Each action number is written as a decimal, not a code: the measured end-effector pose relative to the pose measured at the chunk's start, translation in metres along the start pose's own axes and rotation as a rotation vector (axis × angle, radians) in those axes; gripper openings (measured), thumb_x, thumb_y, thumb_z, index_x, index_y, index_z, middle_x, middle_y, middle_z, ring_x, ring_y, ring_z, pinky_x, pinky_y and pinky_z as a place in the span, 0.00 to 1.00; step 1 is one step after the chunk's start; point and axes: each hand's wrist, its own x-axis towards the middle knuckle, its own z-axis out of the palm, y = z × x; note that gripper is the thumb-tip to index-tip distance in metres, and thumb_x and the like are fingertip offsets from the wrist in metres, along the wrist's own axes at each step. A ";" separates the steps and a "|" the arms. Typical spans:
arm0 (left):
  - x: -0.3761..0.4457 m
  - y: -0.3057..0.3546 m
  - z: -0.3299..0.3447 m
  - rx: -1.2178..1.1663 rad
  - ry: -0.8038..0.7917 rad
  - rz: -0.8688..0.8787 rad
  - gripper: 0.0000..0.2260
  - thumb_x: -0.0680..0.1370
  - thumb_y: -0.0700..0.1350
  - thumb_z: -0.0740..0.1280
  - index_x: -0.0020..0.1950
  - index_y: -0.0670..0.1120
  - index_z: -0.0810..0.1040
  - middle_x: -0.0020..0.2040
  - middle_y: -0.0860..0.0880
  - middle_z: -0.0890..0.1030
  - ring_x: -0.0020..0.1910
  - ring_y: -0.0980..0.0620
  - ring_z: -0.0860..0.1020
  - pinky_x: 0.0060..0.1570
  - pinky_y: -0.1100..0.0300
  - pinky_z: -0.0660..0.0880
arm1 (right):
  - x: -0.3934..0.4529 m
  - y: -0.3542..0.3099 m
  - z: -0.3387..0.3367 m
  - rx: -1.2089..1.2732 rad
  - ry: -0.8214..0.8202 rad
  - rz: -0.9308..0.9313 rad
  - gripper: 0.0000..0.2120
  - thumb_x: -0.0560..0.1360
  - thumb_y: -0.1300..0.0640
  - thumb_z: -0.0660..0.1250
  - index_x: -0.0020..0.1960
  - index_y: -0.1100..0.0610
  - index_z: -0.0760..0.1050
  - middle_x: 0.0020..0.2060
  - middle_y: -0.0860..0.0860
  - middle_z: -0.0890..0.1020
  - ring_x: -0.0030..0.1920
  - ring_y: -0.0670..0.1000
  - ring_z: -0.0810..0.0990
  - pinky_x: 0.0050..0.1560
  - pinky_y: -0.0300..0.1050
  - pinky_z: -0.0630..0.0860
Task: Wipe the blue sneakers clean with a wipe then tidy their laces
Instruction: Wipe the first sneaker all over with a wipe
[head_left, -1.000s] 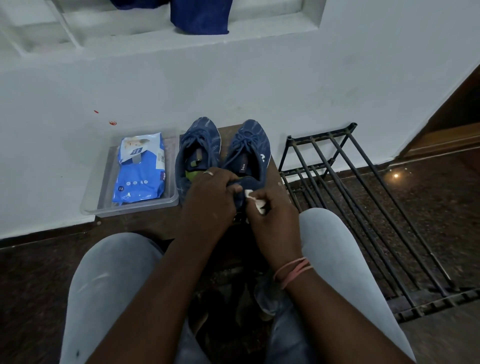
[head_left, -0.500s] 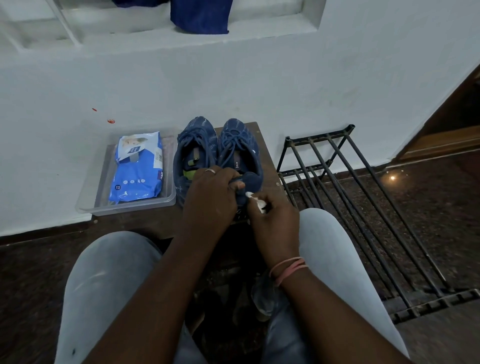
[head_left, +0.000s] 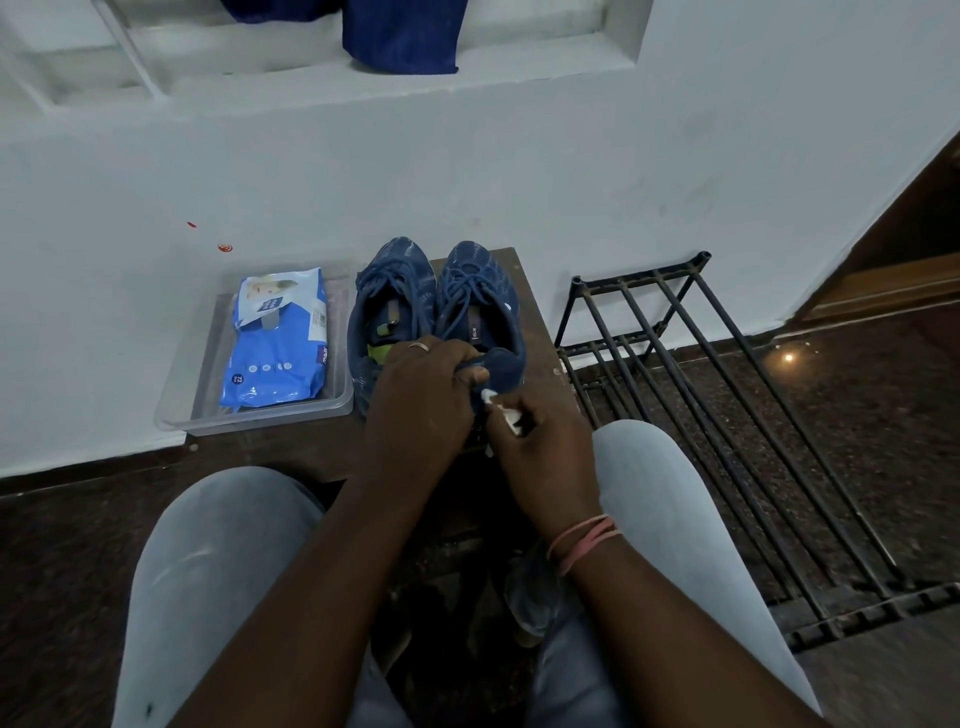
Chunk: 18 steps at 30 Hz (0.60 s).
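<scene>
Wiping step: the left hand (head_left: 415, 395) grips the right sneaker's heel (head_left: 501, 366); beside it, the right hand (head_left: 545, 447) pinches a white wipe (head_left: 501, 413). Next, rub the heel.

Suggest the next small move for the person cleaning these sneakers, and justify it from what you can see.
Probably draw the white wipe, pinched in the right hand, along the heel of the right sneaker, since the left hand grips that heel collar and steadies it. The laces on both shoes look loose, so tidying them should come after wiping.
</scene>
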 end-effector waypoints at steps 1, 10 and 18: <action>0.000 0.000 0.000 -0.001 -0.004 0.000 0.08 0.78 0.43 0.72 0.56 0.44 0.84 0.49 0.45 0.83 0.53 0.44 0.76 0.51 0.60 0.66 | 0.003 0.002 -0.001 0.029 0.047 0.069 0.07 0.76 0.56 0.73 0.39 0.52 0.79 0.35 0.43 0.81 0.38 0.43 0.79 0.39 0.39 0.75; 0.010 0.018 -0.002 0.103 -0.220 -0.010 0.23 0.78 0.65 0.62 0.58 0.47 0.80 0.52 0.48 0.81 0.58 0.45 0.73 0.61 0.49 0.68 | 0.019 0.011 -0.009 0.305 -0.012 0.234 0.04 0.76 0.59 0.72 0.43 0.53 0.84 0.38 0.48 0.85 0.42 0.50 0.84 0.45 0.52 0.82; 0.043 0.046 0.002 0.301 -0.437 -0.013 0.11 0.84 0.51 0.60 0.56 0.47 0.79 0.51 0.48 0.84 0.51 0.46 0.81 0.55 0.51 0.74 | 0.034 0.018 -0.010 0.423 -0.013 0.378 0.03 0.75 0.62 0.72 0.44 0.57 0.85 0.39 0.52 0.87 0.43 0.51 0.86 0.48 0.51 0.82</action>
